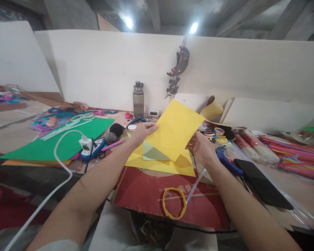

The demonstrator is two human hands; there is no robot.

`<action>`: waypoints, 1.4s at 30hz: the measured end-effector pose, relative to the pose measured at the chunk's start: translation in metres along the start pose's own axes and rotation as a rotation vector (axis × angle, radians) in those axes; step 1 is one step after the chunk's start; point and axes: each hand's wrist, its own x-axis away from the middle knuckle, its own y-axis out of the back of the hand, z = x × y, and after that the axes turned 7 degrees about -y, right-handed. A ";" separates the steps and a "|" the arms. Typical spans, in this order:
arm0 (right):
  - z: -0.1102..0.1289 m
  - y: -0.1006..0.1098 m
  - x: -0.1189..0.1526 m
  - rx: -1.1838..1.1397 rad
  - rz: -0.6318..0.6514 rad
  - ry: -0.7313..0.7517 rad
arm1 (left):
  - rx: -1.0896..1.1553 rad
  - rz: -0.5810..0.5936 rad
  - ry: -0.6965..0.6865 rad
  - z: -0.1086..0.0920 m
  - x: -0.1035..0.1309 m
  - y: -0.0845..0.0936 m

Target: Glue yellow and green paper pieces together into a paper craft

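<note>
Tabletop: a long, cluttered work surface running the whole width of the view, backed by pale upright boards.
Green sheet: a large flat sheet lying on the left part of the tabletop, with white strips across its far end.
Red cardboard: a printed red panel at the near edge, straight ahead of the person, under the yellow papers.
Lower yellow paper: lies flat on the red cardboard, partly covered by the raised sheet.
Yellow paper sheet: held up off the tabletop between both hands, tilted as a diamond with one corner pointing away, above the lower yellow paper.
Black phone: dark slab lying to the right, near the right forearm.
Left hand: fingers pressed together, pinching the left edge of the yellow paper sheet, thumb on top.
Right hand: curled, gripping the sheet's lower right edge; the fingertips are hidden behind the paper.
Water bottle: grey, upright, at the back by the boards.
Blue glue gun: lies just right of the right hand.
White power plug: sits on the green sheet's near corner, its white cable trailing toward the near left.
Yellow ring: a thin loop lying on the red cardboard, near the front edge.
</note>
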 end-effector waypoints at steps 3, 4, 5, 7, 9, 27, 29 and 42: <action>-0.001 -0.003 0.001 0.028 -0.022 0.005 | -0.119 0.034 -0.035 -0.001 0.001 -0.001; -0.002 -0.003 0.002 0.044 -0.026 0.011 | -0.152 0.053 -0.045 -0.002 0.002 -0.001; -0.002 -0.003 0.002 0.055 -0.027 0.016 | -0.180 0.079 -0.055 -0.003 0.002 -0.001; -0.003 -0.003 0.002 0.060 -0.030 0.023 | -0.205 0.137 -0.069 -0.005 0.003 -0.001; -0.004 -0.002 0.002 0.044 -0.036 0.030 | -0.154 0.183 -0.063 -0.008 0.004 -0.001; -0.020 -0.003 -0.004 -0.036 0.019 -0.037 | 0.051 0.562 0.032 -0.011 0.010 -0.006; -0.021 -0.003 -0.004 -0.068 0.020 -0.045 | 0.059 0.555 0.039 -0.010 0.010 -0.007; -0.004 -0.007 0.004 -0.185 0.020 0.020 | -0.014 0.297 0.180 0.008 -0.005 0.010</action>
